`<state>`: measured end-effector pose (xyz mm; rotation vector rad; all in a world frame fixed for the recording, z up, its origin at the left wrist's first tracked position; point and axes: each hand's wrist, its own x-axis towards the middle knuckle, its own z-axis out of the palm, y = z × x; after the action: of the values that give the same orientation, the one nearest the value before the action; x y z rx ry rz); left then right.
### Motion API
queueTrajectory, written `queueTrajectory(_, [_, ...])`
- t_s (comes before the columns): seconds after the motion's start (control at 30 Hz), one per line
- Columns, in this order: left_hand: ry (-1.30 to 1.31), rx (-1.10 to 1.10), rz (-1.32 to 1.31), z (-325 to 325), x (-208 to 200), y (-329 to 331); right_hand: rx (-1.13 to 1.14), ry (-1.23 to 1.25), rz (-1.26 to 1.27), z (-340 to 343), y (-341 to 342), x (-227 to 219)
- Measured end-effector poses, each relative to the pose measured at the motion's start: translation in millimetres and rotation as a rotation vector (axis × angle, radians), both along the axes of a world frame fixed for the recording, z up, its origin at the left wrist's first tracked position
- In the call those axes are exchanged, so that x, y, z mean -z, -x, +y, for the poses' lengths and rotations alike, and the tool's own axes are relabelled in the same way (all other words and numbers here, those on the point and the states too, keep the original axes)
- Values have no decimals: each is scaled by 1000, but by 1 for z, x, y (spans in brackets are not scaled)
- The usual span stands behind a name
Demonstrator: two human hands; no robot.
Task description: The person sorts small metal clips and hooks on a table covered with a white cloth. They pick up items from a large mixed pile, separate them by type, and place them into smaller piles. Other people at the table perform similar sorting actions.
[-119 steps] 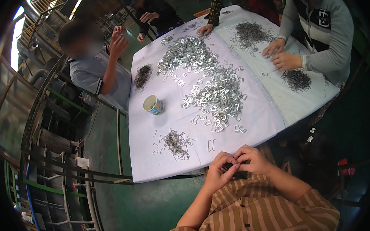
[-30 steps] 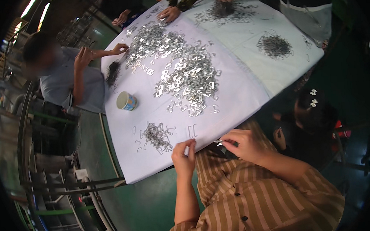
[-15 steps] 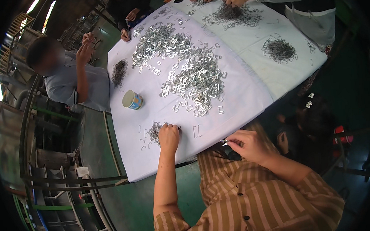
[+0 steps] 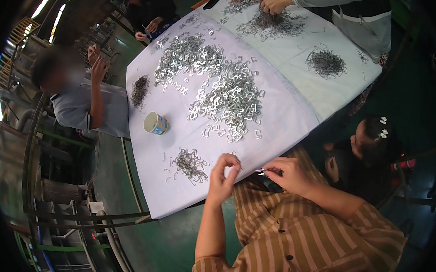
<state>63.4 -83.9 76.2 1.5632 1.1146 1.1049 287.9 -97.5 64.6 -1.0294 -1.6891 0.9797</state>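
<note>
My left hand (image 4: pixel 223 177) hovers at the table's near edge, thumb and forefinger pinched on what looks like a thin bent wire, mostly hidden by the fingers. To its right, my right hand (image 4: pixel 290 175) is closed around small shiny metal clips (image 4: pixel 261 171), whose ends stick out past the fingertips toward my left hand. A loose heap of thin wire hooks (image 4: pixel 190 165) lies on the white cloth left of my left hand. Farther in, a big spread of shiny flat metal clips (image 4: pixel 231 103) covers the middle of the table (image 4: pixel 286 117).
A paper cup (image 4: pixel 156 123) stands near the left edge. More wire heaps lie at the left (image 4: pixel 140 92) and right (image 4: pixel 326 63). People work around the table, one sorting a wire pile (image 4: pixel 270 21) at the far side. Someone with hair clips (image 4: pixel 384 128) sits low at right.
My left hand has come away from the wire heap, moving right and nearer to my right hand. The heap is more spread out. My right hand has stayed nearly in place.
</note>
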Motion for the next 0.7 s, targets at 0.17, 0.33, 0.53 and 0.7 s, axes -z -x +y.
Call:
queueTrajectory(0.17, [-36, 66, -54, -28, -5, -37, -22, 29, 21, 0, 4, -4])
queueTrajectory(0.33, [4, 30, -156, -32, 10, -40, -44, 10, -31, -2, 6, -7])
queueTrajectory(0.53, [-105, -90, -95, -40, 20, -48, -36, 46, 40, -1, 9, -3])
queueTrajectory(0.7, [-101, -169, -139, -48, 26, -50, -129, 131, 100, 10, -2, 0])
